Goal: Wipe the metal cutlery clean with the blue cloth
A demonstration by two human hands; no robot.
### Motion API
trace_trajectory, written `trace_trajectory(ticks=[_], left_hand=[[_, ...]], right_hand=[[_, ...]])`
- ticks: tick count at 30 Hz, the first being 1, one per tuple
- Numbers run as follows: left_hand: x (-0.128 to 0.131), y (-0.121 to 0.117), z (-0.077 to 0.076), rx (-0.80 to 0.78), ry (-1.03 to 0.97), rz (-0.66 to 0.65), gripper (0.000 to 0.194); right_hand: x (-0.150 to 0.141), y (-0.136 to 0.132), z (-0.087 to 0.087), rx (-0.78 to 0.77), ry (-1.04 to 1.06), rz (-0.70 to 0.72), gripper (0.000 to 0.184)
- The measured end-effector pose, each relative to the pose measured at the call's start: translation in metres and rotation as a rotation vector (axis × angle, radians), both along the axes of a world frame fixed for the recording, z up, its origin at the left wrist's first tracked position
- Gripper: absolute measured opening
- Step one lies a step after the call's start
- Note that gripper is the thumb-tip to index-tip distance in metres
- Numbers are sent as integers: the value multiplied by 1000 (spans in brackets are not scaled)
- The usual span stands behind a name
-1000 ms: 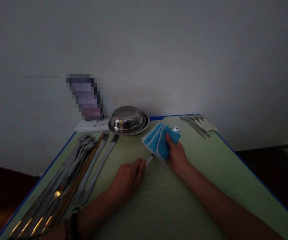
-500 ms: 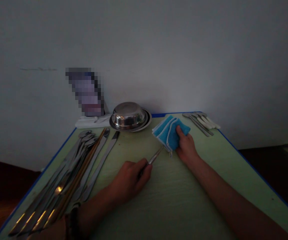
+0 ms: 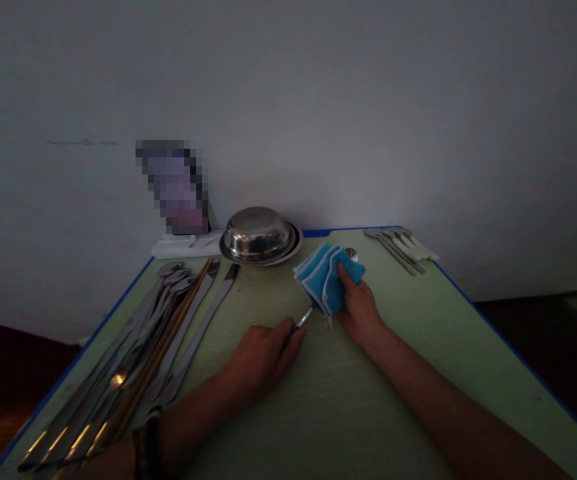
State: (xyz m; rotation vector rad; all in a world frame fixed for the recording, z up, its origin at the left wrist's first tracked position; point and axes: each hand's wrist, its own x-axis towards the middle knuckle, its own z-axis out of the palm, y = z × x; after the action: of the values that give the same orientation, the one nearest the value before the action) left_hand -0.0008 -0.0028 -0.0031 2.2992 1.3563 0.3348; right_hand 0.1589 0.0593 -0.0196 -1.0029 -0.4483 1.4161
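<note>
My left hand (image 3: 271, 353) is closed around the handle of a metal spoon (image 3: 304, 320). The middle of the spoon is hidden by a folded blue cloth (image 3: 329, 277) with white edges; its shiny bowl shows just past the cloth's far side. My right hand (image 3: 361, 303) grips that cloth, thumb on top, folded about the spoon. To the left of my left hand lie two table knives (image 3: 203, 327), a pair of wooden chopsticks (image 3: 178, 320) and several metal spoons (image 3: 138, 327) side by side.
At the back of the green table (image 3: 368, 387) an upturned metal bowl (image 3: 258, 233) sits on a metal dish. Several spoons, some with white handles (image 3: 413, 247), lie at the back right. A blurred-out phone-like screen (image 3: 175, 190) leans by the wall above a white packet (image 3: 181, 245).
My right hand and the cloth have moved left and nearer along the spoon, so its bowl end now shows beyond the cloth. Less handle shows between my hands. My left hand has hardly moved.
</note>
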Motion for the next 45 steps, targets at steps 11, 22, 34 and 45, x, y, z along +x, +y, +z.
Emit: trace_trajectory(ticks=[11, 22, 34, 45], left_hand=[[-4, -1, 6, -47, -69, -155, 28], [-4, 5, -4, -39, -242, 130, 28], [-1, 2, 1, 34, -260, 78, 31], [-5, -5, -2, 111, -321, -121, 35]], right_hand=[[8, 4, -1, 15, -20, -21, 19], [-17, -23, -5, 71, -126, 165, 31], [-19, -19, -1, -6, 39, 151, 26], [17, 16, 4, -43, 70, -157, 14]])
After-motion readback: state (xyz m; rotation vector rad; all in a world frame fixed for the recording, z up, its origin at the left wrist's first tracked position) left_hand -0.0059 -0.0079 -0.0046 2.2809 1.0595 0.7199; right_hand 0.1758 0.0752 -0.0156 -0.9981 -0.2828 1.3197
